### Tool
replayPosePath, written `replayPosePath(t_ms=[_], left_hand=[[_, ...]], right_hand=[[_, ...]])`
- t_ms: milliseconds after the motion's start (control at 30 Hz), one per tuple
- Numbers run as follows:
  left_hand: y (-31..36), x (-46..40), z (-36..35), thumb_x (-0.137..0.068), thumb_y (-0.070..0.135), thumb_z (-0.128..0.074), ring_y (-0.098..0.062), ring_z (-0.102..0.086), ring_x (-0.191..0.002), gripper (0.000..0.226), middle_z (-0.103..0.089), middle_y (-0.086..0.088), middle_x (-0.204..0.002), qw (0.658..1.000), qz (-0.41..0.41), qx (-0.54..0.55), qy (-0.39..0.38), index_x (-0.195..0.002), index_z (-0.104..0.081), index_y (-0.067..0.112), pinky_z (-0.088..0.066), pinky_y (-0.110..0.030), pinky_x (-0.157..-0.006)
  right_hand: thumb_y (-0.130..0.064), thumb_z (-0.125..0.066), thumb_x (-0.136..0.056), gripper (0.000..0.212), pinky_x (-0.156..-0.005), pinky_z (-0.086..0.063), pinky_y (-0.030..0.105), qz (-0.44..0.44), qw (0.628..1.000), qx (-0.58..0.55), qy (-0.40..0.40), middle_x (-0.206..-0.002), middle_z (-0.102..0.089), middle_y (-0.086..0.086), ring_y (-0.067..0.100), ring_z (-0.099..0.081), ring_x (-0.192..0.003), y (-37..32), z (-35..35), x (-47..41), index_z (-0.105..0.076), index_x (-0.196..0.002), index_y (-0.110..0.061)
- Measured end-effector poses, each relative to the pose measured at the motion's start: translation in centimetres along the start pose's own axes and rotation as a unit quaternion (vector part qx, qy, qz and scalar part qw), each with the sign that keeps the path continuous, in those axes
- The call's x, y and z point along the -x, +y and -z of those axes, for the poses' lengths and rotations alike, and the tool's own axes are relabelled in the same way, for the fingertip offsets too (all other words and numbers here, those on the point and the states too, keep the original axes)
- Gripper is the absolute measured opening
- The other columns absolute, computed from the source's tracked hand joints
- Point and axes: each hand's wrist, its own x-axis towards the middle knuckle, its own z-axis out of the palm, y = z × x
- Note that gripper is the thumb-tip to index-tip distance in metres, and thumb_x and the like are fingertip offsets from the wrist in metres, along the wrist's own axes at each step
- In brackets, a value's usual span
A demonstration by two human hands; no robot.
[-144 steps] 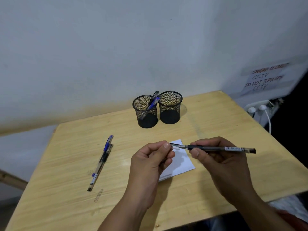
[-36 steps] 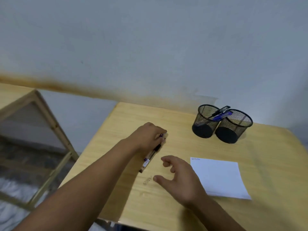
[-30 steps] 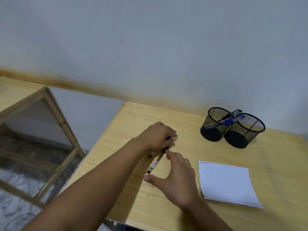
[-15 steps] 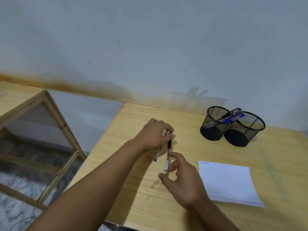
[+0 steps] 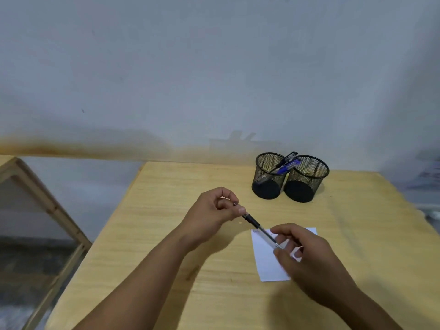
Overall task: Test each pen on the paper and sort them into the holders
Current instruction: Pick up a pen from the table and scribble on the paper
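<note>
A black pen is held in the air between both hands, slanting down to the right. My left hand pinches its upper end between thumb and fingers. My right hand grips the lower barrel, over the white paper lying on the wooden table. Two black mesh holders stand at the back: the left holder has a blue pen and a black pen leaning in it; the right holder looks empty. The other pen from the table is not visible.
The wall stands right behind the holders. A wooden frame stands off the table's left edge, with floor below it. The table's left edge runs diagonally close to my left forearm.
Both hands have moved right from the table's left part to the paper, carrying the black pen. The blue pen seen under my left hand half a second ago is out of sight.
</note>
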Motion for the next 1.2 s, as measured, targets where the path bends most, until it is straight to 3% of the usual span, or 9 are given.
replayPosePath(t_ms=[233, 500, 633, 767, 833, 900, 967, 1100, 1200], left_hand=[[1.1, 1.1, -4.9, -0.081, 0.013, -0.079, -0.016, -0.071, -0.081, 0.019, -0.076, -0.009, -0.081, 1.0, -0.002, 0.017, 0.0, -0.087, -0.061, 0.011, -0.05, -0.032, -0.081], [0.4, 1.8, -6.0, -0.07, 0.025, -0.085, -0.038, -0.07, -0.091, 0.024, -0.075, -0.017, -0.085, 0.999, 0.002, 0.029, 0.015, -0.082, -0.066, 0.018, -0.049, -0.059, -0.095], [0.6, 1.9, -6.3, -0.074, 0.021, -0.084, -0.036, -0.07, -0.088, 0.023, -0.075, -0.014, -0.084, 1.0, -0.002, 0.01, 0.03, -0.086, -0.066, 0.014, -0.051, -0.058, -0.092], [0.9, 2.1, -6.2, -0.077, 0.013, -0.082, -0.033, -0.072, -0.086, 0.02, -0.076, -0.011, -0.084, 0.999, -0.005, 0.006, 0.046, -0.085, -0.064, 0.011, -0.055, -0.049, -0.088], [1.0, 2.2, -6.1, -0.078, 0.012, -0.082, -0.023, -0.071, -0.076, 0.019, -0.075, -0.008, -0.078, 0.999, -0.007, 0.001, 0.054, -0.086, -0.064, 0.01, -0.056, -0.033, -0.077], [1.2, 2.3, -6.0, -0.079, 0.014, -0.08, -0.008, -0.061, -0.061, 0.018, -0.07, -0.006, -0.07, 0.997, -0.005, 0.004, 0.079, -0.087, -0.064, 0.01, -0.046, -0.016, -0.062], [1.3, 2.2, -5.5, -0.08, 0.016, -0.079, -0.005, -0.055, -0.059, 0.017, -0.068, -0.011, -0.07, 0.993, 0.002, 0.015, 0.114, -0.091, -0.066, 0.012, -0.04, -0.012, -0.054], [1.0, 1.8, -4.2, -0.085, 0.015, -0.075, 0.01, -0.061, -0.071, 0.017, -0.073, -0.003, -0.08, 0.991, 0.001, 0.009, 0.136, -0.102, -0.073, 0.019, -0.041, -0.003, -0.064], [0.1, 1.4, -3.3, -0.088, 0.015, -0.072, 0.029, -0.05, -0.067, 0.02, -0.075, -0.004, -0.089, 0.987, 0.002, -0.082, 0.14, -0.108, -0.074, 0.018, -0.034, 0.005, -0.062]], right_hand=[[-0.024, -0.069, -0.088, 0.014, -0.063, -0.045, 0.013, 0.036, 0.999, -0.013, 0.029, -0.082, -0.067, -0.018, 0.0, -0.06, -0.081, -0.2, 2.3, -1.0, -0.067, -0.092, -0.038], [-0.017, -0.071, -0.086, 0.01, -0.05, -0.036, 0.01, 0.091, 0.989, -0.094, 0.063, -0.065, -0.064, -0.02, 0.004, -0.047, -0.047, 0.2, 1.9, -0.6, -0.07, -0.082, -0.026], [-0.031, -0.066, -0.089, 0.005, -0.053, -0.046, 0.035, 0.097, 0.988, -0.094, 0.07, -0.066, -0.064, -0.004, 0.016, -0.052, -0.053, 0.5, 1.3, -0.7, -0.067, -0.084, -0.03], [-0.041, -0.064, -0.09, 0.01, -0.057, -0.047, 0.041, 0.095, 0.987, -0.11, 0.066, -0.067, -0.067, -0.003, 0.021, -0.057, -0.061, 0.8, 1.1, -0.6, -0.07, -0.088, -0.034], [-0.037, -0.064, -0.09, 0.008, -0.053, -0.042, 0.037, 0.093, 0.986, -0.117, 0.067, -0.065, -0.064, -0.002, 0.024, -0.054, -0.061, 0.9, 1.0, -0.5, -0.07, -0.087, -0.033], [-0.033, -0.065, -0.09, 0.007, -0.054, -0.038, 0.032, 0.074, 0.985, -0.134, 0.078, -0.065, -0.061, 0.0, 0.029, -0.052, -0.062, 1.1, 1.0, -0.4, -0.07, -0.085, -0.032], [-0.032, -0.064, -0.091, 0.007, -0.058, -0.04, 0.03, 0.041, 0.984, -0.15, 0.087, -0.069, -0.061, -0.003, 0.029, -0.055, -0.066, 1.6, 0.9, -0.5, -0.07, -0.086, -0.033], [-0.018, -0.058, -0.094, 0.023, -0.056, -0.047, 0.03, -0.04, 0.972, -0.214, 0.091, -0.078, -0.066, -0.005, 0.012, -0.054, -0.058, 3.1, 0.7, -0.6, -0.069, -0.102, -0.037], [-0.009, -0.058, -0.094, 0.032, -0.064, -0.06, 0.037, -0.08, 0.956, -0.269, 0.088, -0.088, -0.069, 0.002, 0.013, -0.064, -0.059, 3.8, 0.8, -0.6, -0.069, -0.111, -0.033]])
